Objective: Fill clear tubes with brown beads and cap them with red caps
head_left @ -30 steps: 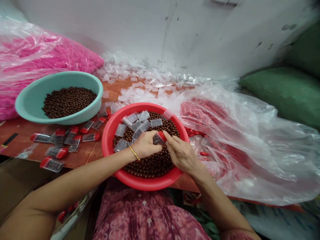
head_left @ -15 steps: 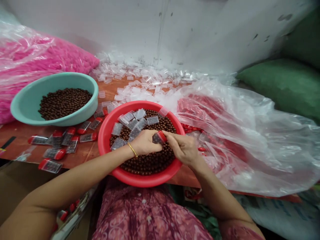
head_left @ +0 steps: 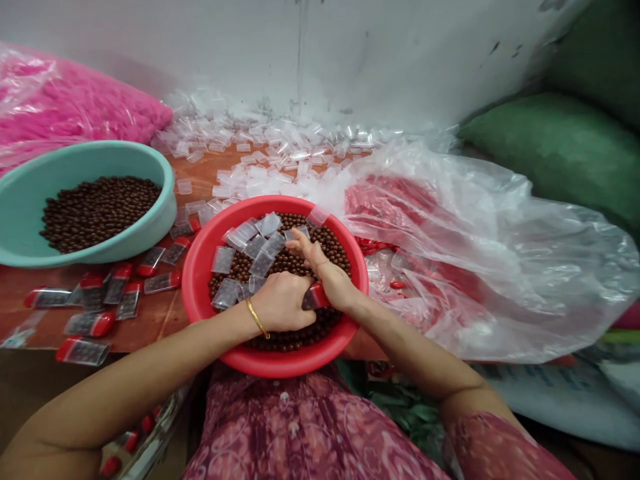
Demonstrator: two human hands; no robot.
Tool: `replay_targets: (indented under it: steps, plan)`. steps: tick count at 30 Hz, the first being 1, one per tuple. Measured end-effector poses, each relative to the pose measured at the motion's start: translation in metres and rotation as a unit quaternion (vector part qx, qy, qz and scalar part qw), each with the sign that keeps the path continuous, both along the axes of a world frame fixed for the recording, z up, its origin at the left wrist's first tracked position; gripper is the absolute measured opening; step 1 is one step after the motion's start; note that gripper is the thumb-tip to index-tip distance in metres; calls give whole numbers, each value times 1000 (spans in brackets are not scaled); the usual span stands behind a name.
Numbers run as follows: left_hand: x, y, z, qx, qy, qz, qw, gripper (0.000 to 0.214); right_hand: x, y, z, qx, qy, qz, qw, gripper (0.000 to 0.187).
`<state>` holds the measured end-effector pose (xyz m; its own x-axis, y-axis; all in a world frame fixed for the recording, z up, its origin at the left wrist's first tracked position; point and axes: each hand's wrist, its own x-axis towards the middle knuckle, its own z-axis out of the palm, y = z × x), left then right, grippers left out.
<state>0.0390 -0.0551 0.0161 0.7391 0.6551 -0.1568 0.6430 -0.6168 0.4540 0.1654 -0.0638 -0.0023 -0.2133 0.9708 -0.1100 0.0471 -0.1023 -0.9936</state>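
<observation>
A red basin (head_left: pixel 200 280) in front of me holds brown beads (head_left: pixel 330 247) and several empty clear plastic cases (head_left: pixel 250 233). My left hand (head_left: pixel 283 303), with a gold bangle, is closed round a small clear case with a red cap (head_left: pixel 315 297) over the beads. My right hand (head_left: pixel 320 263) reaches forward across the beads, fingers stretched toward a clear case near the basin's middle; whether it grips anything I cannot make out.
A teal basin (head_left: pixel 20 200) of brown beads stands at the left. Filled red-capped cases (head_left: pixel 100 293) lie on the brown table between the basins. Clear empty cases (head_left: pixel 280 153) pile at the wall. A plastic bag of red caps (head_left: pixel 450 247) lies right, a pink bag (head_left: pixel 75 107) left, green sacks (head_left: pixel 550 147) far right.
My right hand has left the red-capped case and stretched forward over the beads. My left hand keeps the capped case and has sunk slightly. The view has shifted left.
</observation>
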Motion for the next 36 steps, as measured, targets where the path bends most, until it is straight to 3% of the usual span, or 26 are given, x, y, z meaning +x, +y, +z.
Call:
replay_targets:
  steps: [3, 9, 13, 17, 20, 22, 28, 32, 36]
  plan:
    - [-1, 0, 1, 4, 6, -21, 1000, 19, 0, -2, 4, -42, 52, 40, 997, 72]
    - [5, 2, 4, 50, -12, -29, 998, 17, 1, 2, 11, -105, 203, -4, 974, 69]
    - [4, -3, 6, 82, 26, -52, 995, 17, 5, -4, 6, -67, 139, -30, 988, 67]
    - [6, -17, 3, 102, 68, -89, 988, 17, 1, -12, 0, 34, 29, -69, 997, 57]
    - [12, -30, -3, 96, 60, -160, 981, 14, -13, -8, -1, 99, -11, -46, 994, 56]
    - [15, -35, -5, 95, 41, -177, 979, 16, -21, 3, 0, 91, 1, -31, 995, 58]
    - [15, -20, 6, 109, 37, -107, 988, 15, 1, 36, 12, -73, 153, -92, 981, 66]
    - [12, -6, 12, 114, 52, -14, 992, 19, 14, 21, 23, -53, 174, -109, 977, 65]
    - [6, -6, 23, 134, 48, 4, 990, 17, 10, -5, 23, 30, 84, -144, 985, 58]
